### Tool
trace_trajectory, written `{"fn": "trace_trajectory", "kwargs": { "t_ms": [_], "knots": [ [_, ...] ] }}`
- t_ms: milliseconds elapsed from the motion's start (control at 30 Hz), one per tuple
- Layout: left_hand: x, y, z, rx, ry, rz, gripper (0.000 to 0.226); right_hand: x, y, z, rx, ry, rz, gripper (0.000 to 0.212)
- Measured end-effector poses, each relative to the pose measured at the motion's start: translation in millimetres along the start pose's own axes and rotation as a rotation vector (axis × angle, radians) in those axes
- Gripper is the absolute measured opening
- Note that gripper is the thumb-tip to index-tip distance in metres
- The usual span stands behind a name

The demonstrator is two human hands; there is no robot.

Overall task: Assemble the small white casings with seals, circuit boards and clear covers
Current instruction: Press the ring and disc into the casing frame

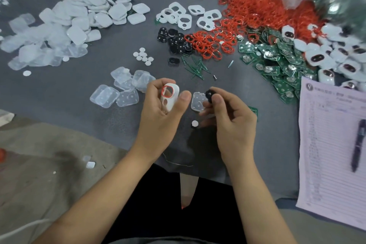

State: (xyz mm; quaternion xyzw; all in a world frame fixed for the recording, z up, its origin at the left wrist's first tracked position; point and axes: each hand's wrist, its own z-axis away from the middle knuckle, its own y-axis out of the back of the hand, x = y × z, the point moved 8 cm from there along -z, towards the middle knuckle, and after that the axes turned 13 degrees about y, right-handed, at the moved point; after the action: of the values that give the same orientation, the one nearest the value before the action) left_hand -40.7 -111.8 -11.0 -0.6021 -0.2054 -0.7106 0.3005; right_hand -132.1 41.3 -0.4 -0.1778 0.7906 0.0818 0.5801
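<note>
Head view: we're at a dark grey mat (257, 144) on the floor, parts heaped all over
Left hand (160, 113): fingers curled round white casing (170, 97) with red seal (167, 91) in it
Right hand (229, 117): we pinch a small black part (209, 94)
Writing: lined paper sheet (332, 144) with pen (358, 144), print too blurry to read

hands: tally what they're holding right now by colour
white: 1, the casing, held in the left hand
red: 1, the seal ring, around the casing's larger opening
black: 1, the small part, pinched by the right hand
total: 3
The clear cover by the right fingers is not counted; I cannot tell if it is held.
</note>
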Motion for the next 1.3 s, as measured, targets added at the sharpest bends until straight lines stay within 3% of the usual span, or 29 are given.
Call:
{"fn": "trace_trajectory", "kwargs": {
  "t_ms": [133,200,400,600,1033,1200,1300],
  "knots": [
    [-4.8,-8.3,-5.4,-0.175,0.140,0.227,0.035,-0.7,-2.6,0.8,-0.049,-0.001,-0.060,0.030],
    [-9.7,-7.8,-9.5,-0.196,0.208,0.268,0.044,-3.5,-4.0,1.5,-0.073,0.026,-0.048,0.031],
    [-9.8,-7.4,-9.8,-0.189,0.141,0.113,0.038,-5.5,-7.3,3.1,-0.113,0.030,0.052,0.025],
    [-12.3,-11.2,-13.1,-0.265,0.202,0.283,0.044,-6.2,-7.4,2.4,-0.118,0.021,0.083,0.028],
    [-13.6,-12.3,-10.1,-0.306,0.180,0.171,0.041,-8.8,-8.9,0.8,-0.121,0.077,0.129,0.019],
    [-5.8,-12.4,-4.7,-0.271,0.070,-0.108,0.029,-23.8,-3.6,4.6,-0.064,0.192,0.051,0.012],
    [-4.7,-13.9,-3.2,-0.249,0.089,-0.123,0.025,-24.5,-8.3,6.9,-0.093,0.175,0.005,0.016]
  ]
}}
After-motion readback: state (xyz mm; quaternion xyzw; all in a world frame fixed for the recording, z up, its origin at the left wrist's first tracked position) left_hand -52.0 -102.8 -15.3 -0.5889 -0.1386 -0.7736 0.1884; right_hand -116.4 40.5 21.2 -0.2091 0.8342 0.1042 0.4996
